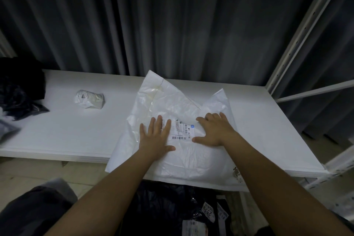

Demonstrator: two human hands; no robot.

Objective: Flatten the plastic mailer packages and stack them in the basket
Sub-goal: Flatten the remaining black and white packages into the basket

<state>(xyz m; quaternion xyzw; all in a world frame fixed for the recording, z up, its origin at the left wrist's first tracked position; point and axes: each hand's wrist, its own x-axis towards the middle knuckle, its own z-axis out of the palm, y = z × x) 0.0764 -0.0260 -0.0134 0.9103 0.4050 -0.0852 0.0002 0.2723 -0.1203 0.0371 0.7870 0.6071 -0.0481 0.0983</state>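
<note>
Dim overall; overhead light is brightening the white table (80, 132). Wide-angle distortion is bending the shelf frame (298, 44); left edge is blurring.

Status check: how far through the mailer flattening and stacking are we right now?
Done: dark labelled packages already lie low in the foreground, apparently stacked, though the basket itself can't be made out. In hand: the left hand and right hand press flat on the large white mailer on the white table. Left: a small crumpled white package and dark bags at the far left.
</note>
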